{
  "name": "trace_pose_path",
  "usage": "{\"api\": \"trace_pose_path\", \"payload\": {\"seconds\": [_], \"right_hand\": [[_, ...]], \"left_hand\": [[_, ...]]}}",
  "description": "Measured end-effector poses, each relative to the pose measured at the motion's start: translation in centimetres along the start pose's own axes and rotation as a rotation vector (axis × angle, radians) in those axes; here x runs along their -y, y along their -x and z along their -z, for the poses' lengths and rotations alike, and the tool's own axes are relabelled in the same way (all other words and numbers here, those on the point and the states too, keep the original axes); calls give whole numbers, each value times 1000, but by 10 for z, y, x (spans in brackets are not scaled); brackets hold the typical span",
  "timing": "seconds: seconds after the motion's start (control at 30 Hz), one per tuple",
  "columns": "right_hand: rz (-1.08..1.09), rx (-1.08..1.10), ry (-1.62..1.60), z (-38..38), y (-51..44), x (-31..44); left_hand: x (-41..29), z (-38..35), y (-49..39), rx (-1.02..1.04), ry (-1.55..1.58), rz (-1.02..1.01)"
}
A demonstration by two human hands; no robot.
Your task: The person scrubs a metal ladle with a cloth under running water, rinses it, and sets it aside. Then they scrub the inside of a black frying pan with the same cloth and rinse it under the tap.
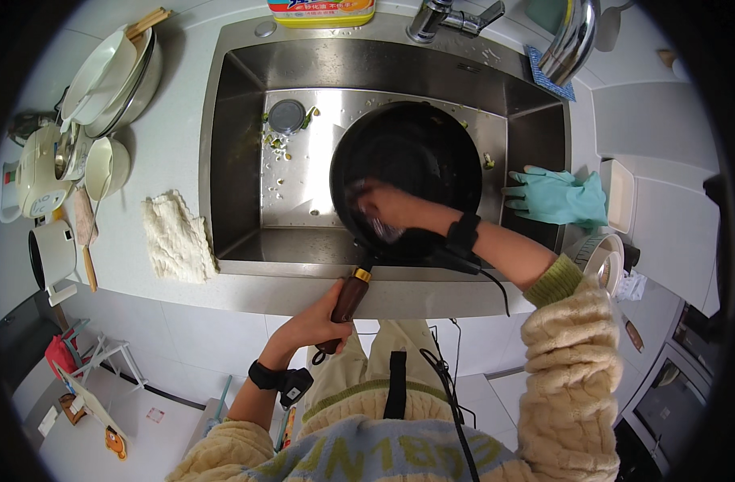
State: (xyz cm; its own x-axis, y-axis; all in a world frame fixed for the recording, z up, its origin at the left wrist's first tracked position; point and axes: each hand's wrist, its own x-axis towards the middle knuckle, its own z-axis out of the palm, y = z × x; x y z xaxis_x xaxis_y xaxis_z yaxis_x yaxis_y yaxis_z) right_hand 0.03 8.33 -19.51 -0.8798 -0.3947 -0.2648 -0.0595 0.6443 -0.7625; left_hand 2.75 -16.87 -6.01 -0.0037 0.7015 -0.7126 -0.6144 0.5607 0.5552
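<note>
A black frying pan (415, 144) rests in the stainless steel sink (310, 253), its brown handle (350, 301) sticking out over the front rim. My left hand (319, 322) is closed around that handle. Inside the pan, my right hand (382, 205) presses a shiny, blurred scrubber (387, 231) against the near left wall; motion blur hides the fingers' exact hold. A round drain cover (287, 117) lies at the sink's back left, with green food scraps and water drops around it.
Teal rubber gloves (560, 196) hang over the sink's right rim. A cream cloth (179, 238) lies left of the sink, near stacked bowls (102, 84) and a pale cup (107, 169). Behind stand the faucet (428, 21) and a yellow-based bottle (322, 18). A black cable hangs by my right wrist.
</note>
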Motion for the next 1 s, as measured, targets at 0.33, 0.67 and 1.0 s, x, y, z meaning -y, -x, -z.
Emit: {"api": "trace_pose_path", "payload": {"seconds": [0.33,0.67,1.0], "right_hand": [[-146,397,537,39,68,1],[-305,60,879,77,45,-38],[20,-361,542,49,-3,-17]], "left_hand": [[5,1,0,14,101,-21],[2,-2,0,-4,33,-12],[1,-3,0,-37,-26,-5]]}}
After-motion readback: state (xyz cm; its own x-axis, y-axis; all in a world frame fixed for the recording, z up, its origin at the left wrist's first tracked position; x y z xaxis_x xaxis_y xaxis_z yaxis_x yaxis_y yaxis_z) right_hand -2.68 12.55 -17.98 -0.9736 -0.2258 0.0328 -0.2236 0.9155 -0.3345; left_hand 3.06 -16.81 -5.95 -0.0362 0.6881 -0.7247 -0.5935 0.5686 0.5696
